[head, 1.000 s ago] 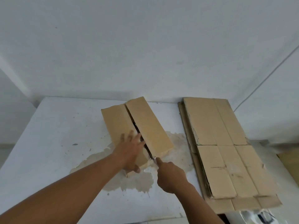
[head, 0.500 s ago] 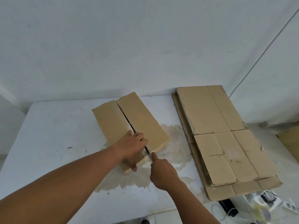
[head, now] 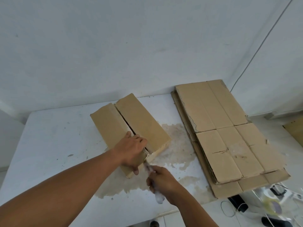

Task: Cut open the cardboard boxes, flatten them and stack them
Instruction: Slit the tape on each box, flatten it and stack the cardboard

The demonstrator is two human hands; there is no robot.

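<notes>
While left hand (head: pixel 132 152) holds box (head: pixel 144 126), right hand (head: pixel 163 181) grips knife (head: pixel 147 165).

- Bare, makeshift workroom: plain white walls (head: pixel 131 46) all round.
- Stained white table (head: pixel 49 145) bearing a flattened cardboard stack (head: pixel 229 128).
- Loose cables (head: pixel 227 209) on the floor.

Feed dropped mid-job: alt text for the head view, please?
The right hand grips a knife whose blade is at the near end of the top seam of a cardboard box, while the left hand holds the box down. A stack of flattened cardboard lies to the right on the white table.
</notes>
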